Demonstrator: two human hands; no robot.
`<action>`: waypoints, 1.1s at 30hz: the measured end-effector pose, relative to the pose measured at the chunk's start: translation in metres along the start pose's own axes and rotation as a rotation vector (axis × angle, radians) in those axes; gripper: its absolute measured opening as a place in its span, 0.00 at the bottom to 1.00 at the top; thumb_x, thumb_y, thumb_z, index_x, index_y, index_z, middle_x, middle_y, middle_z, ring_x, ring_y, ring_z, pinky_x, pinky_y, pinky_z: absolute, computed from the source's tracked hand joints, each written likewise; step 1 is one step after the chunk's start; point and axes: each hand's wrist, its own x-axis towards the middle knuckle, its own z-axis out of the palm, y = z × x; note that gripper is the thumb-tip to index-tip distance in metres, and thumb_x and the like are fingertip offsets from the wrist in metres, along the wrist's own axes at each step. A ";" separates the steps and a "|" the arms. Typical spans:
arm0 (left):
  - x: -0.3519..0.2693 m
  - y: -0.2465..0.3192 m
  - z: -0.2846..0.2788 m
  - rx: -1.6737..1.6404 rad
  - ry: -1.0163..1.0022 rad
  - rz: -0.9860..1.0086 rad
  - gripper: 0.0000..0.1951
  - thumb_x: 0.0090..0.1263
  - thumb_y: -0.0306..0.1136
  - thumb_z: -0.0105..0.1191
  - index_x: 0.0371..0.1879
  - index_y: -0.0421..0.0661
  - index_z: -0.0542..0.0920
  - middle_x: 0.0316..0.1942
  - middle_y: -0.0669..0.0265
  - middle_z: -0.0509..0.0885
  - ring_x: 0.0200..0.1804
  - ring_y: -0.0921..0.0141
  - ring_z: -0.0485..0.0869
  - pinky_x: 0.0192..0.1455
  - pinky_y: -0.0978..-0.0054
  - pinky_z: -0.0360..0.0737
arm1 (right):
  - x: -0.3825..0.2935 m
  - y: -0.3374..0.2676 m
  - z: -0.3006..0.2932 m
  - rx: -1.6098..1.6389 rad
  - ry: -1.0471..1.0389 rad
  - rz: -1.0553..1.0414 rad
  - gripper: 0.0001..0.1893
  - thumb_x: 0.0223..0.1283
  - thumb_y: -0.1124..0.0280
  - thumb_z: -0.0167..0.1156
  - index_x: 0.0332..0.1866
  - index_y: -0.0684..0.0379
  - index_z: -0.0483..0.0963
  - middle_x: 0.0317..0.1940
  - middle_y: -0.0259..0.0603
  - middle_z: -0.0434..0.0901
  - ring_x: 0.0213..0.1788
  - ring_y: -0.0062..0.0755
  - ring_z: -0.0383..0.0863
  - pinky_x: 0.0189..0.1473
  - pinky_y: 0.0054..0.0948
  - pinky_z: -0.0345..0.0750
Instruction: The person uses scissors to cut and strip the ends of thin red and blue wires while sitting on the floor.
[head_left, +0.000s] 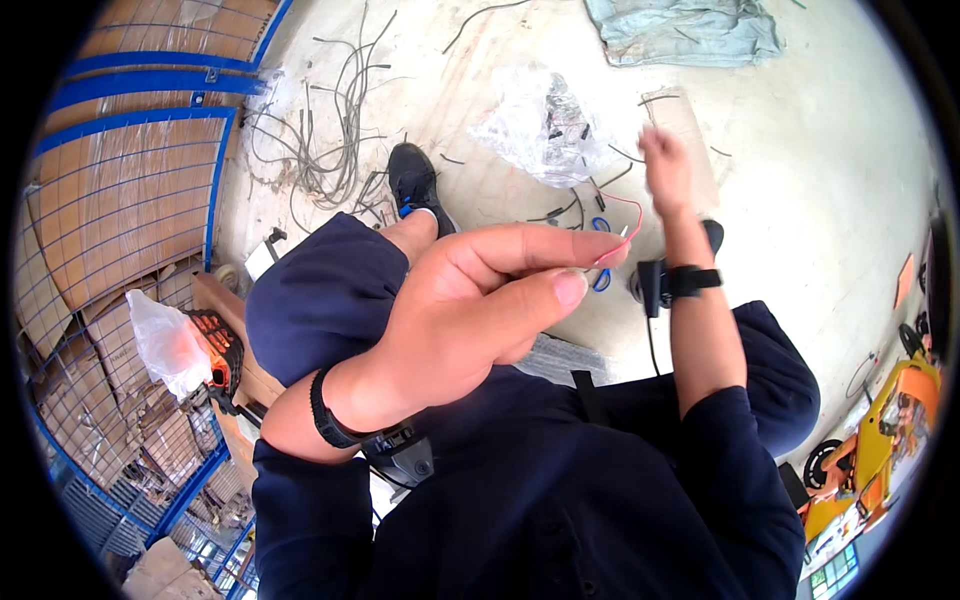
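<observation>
My left hand (480, 307) is raised over my lap and pinches a thin red wire (640, 214) between thumb and forefinger. The wire trails off toward a clear plastic bag (551, 124) on the floor, with dark parts inside. Below the fingertips, partly hidden by them, lie blue-handled scissors (601, 280). My right hand (666, 169), blurred, is stretched forward over a flat piece of cardboard (688, 135); whether its fingers hold anything is unclear. Short black cable pieces (616, 177) lie between the bag and the scissors.
Several long grey cables (341, 142) spread over the floor at the left, beside my shoe (412, 176). A blue-framed wire cage (135, 187) with cardboard stands further left. A folded greenish sheet (686, 30) lies ahead. Yellow and orange equipment (889, 427) stands at the right.
</observation>
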 end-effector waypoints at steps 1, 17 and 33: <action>0.000 0.001 0.001 0.011 0.017 -0.011 0.16 0.72 0.24 0.46 0.55 0.32 0.75 0.31 0.71 0.79 0.15 0.86 0.57 0.16 0.85 0.52 | -0.011 -0.067 -0.006 0.359 -0.106 -0.098 0.18 0.68 0.62 0.54 0.49 0.69 0.76 0.40 0.43 0.83 0.45 0.29 0.82 0.51 0.28 0.76; -0.019 -0.007 0.026 0.439 -0.085 0.444 0.06 0.69 0.28 0.57 0.40 0.39 0.80 0.25 0.77 0.76 0.25 0.87 0.65 0.26 0.88 0.61 | -0.219 -0.263 -0.108 0.128 -0.598 -0.380 0.05 0.64 0.74 0.61 0.34 0.64 0.76 0.21 0.25 0.72 0.25 0.11 0.64 0.28 0.16 0.63; -0.023 0.001 0.030 0.192 -0.174 0.236 0.07 0.68 0.29 0.58 0.35 0.39 0.78 0.27 0.71 0.79 0.23 0.85 0.69 0.27 0.87 0.65 | -0.223 -0.254 -0.105 0.283 -0.507 -0.411 0.13 0.61 0.65 0.62 0.29 0.66 0.74 0.23 0.40 0.78 0.25 0.22 0.75 0.30 0.20 0.71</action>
